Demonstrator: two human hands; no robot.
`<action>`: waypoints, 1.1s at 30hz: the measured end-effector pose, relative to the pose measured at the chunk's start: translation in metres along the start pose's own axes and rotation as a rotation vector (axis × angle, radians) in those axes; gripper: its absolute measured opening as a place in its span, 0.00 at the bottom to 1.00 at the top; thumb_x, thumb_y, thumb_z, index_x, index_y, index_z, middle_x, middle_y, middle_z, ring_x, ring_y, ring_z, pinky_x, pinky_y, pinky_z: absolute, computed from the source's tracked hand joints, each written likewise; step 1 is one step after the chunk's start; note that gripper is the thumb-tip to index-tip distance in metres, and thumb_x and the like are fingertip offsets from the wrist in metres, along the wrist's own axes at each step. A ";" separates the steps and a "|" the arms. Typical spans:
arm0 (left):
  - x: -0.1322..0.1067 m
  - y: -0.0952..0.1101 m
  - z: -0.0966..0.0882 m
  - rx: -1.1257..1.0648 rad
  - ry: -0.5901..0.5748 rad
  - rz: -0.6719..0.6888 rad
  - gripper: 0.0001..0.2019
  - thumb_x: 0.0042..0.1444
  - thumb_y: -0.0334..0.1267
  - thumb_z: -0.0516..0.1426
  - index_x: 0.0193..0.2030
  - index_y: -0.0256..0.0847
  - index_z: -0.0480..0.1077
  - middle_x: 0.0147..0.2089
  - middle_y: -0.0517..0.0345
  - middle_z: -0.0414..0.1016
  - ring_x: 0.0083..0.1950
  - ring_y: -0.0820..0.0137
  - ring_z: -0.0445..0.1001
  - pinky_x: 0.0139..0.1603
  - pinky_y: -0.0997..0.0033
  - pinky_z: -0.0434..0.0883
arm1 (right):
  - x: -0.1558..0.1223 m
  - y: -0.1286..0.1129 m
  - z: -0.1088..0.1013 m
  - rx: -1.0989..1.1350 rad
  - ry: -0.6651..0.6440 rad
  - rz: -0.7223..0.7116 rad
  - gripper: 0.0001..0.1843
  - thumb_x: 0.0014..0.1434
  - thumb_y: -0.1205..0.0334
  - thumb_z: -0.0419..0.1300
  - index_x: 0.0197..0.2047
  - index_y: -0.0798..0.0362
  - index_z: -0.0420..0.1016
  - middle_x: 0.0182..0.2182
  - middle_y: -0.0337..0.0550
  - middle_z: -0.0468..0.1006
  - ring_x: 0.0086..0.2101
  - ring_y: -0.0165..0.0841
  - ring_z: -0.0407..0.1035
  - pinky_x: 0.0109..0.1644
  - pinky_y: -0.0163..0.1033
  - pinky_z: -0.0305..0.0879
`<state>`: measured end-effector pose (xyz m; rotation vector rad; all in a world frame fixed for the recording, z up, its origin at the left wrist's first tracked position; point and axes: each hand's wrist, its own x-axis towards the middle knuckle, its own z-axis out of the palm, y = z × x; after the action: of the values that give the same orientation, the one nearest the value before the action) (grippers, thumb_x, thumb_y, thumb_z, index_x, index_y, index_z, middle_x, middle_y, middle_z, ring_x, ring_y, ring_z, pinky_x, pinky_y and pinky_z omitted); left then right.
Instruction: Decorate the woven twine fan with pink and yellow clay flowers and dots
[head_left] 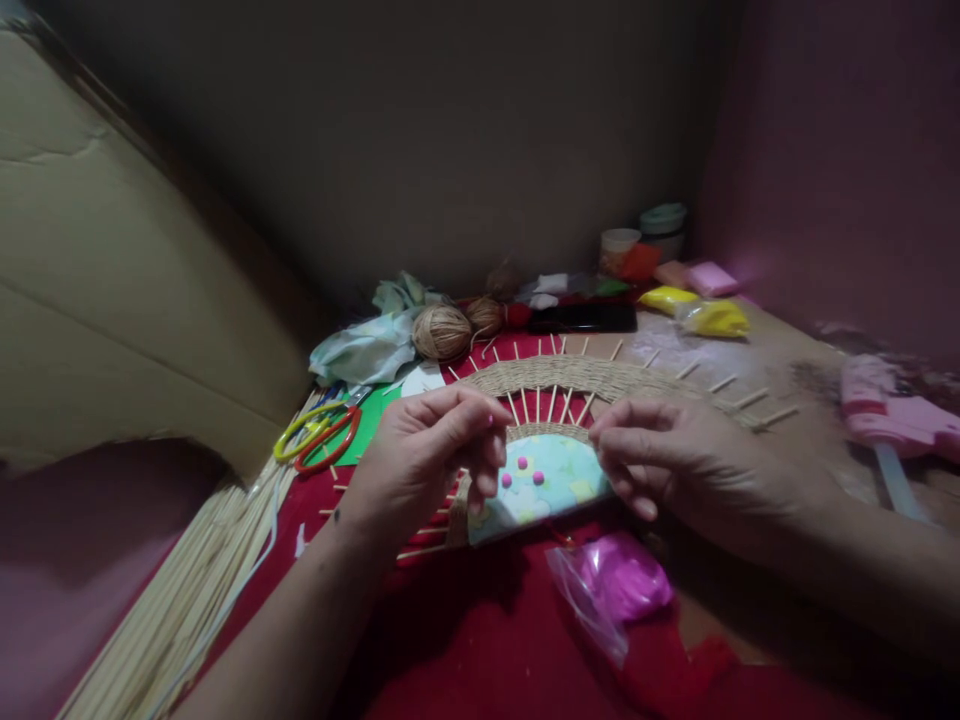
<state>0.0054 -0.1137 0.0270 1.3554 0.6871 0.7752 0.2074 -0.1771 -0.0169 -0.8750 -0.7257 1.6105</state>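
Well, in the head view, the only feed I have, the relation I watch most is how the half-round fabric panel (555,503) lies to the fingers: center of the frame, just below and between the two sets of fingertips, its long axis running left to right with the right end tipped a little upward. Three pink dots (523,462) sit on its left half, so I judge the left hand (439,435) to be the nearer one — its fingertips overlap the panel's left side in the picture. The panel is set within a woven fan (555,377), whose thin sticks (553,405) spread toward the upper part of the frame. On the left hand I read thumb and forefinger as closed together, with a small pink speck (491,420) at their tips, apparently pinched there. The right hand (675,450) hangs at the panel's upper right edge, thumb and forefinger bent toward each other — whether they meet, or grip that edge, I can't tell from here. Below it, right of center, lies a bag of bright pink material (626,577).
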 end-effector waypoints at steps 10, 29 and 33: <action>0.002 -0.006 0.006 0.151 0.031 0.058 0.04 0.51 0.30 0.62 0.35 0.37 0.73 0.28 0.56 0.77 0.30 0.69 0.76 0.29 0.72 0.74 | 0.000 -0.002 -0.001 -0.002 -0.005 -0.029 0.09 0.45 0.67 0.70 0.33 0.58 0.79 0.23 0.41 0.73 0.22 0.24 0.66 0.21 0.28 0.63; 0.004 -0.016 0.009 0.802 0.131 0.363 0.05 0.56 0.38 0.58 0.35 0.43 0.76 0.36 0.58 0.76 0.40 0.68 0.71 0.46 0.68 0.64 | 0.001 -0.003 -0.003 0.006 -0.025 -0.051 0.08 0.46 0.66 0.69 0.31 0.58 0.76 0.22 0.40 0.73 0.22 0.25 0.67 0.21 0.28 0.63; 0.008 -0.017 0.014 0.838 0.092 0.355 0.02 0.51 0.36 0.62 0.29 0.42 0.74 0.32 0.59 0.74 0.36 0.68 0.69 0.43 0.68 0.65 | 0.001 -0.003 -0.003 0.004 -0.034 -0.057 0.08 0.47 0.66 0.69 0.32 0.57 0.76 0.21 0.39 0.73 0.22 0.25 0.67 0.22 0.28 0.63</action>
<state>0.0225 -0.1165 0.0114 2.2562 0.9059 0.8699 0.2119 -0.1758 -0.0163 -0.8188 -0.7639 1.5794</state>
